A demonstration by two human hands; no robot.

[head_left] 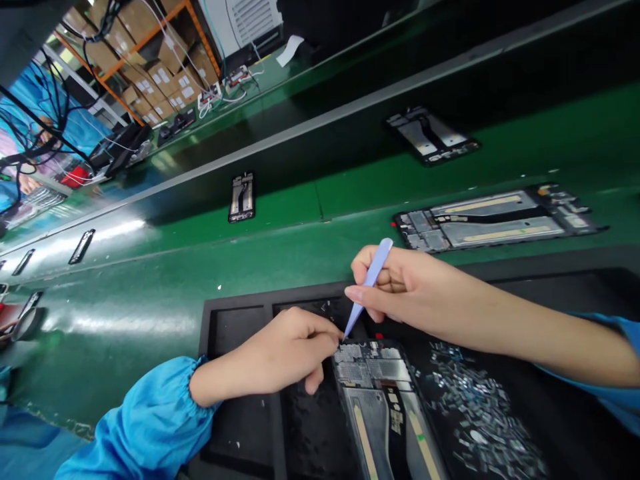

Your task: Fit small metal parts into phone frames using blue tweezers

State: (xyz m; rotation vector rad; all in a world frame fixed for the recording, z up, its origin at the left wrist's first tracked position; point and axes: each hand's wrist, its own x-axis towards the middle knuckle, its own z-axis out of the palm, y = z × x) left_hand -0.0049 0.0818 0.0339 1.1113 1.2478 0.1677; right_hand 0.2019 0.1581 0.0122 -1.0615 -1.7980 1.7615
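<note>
A phone chassis (375, 387) with its inner parts bare lies tilted in the black tray (240, 303). Against its top left corner, my left hand (285, 350) has thumb and index finger closed at the edge; the contact point is partly hidden. My right hand (395, 280) pinches light purple tweezers (373, 277) slanting down. Their tip meets that same corner, close to my left fingertips. Any small part at the tip is too small to make out. To the right of the chassis lies a pile of small shiny pieces (480, 413).
Behind the tray, another open phone chassis (490, 217) lies on the green bench (165, 293). Farther back are a smaller-looking chassis (243, 197) and one near the rail (430, 137). Cables (55, 107) hang upper left, near a person in blue (80, 133). Cardboard boxes (165, 77) fill a rack.
</note>
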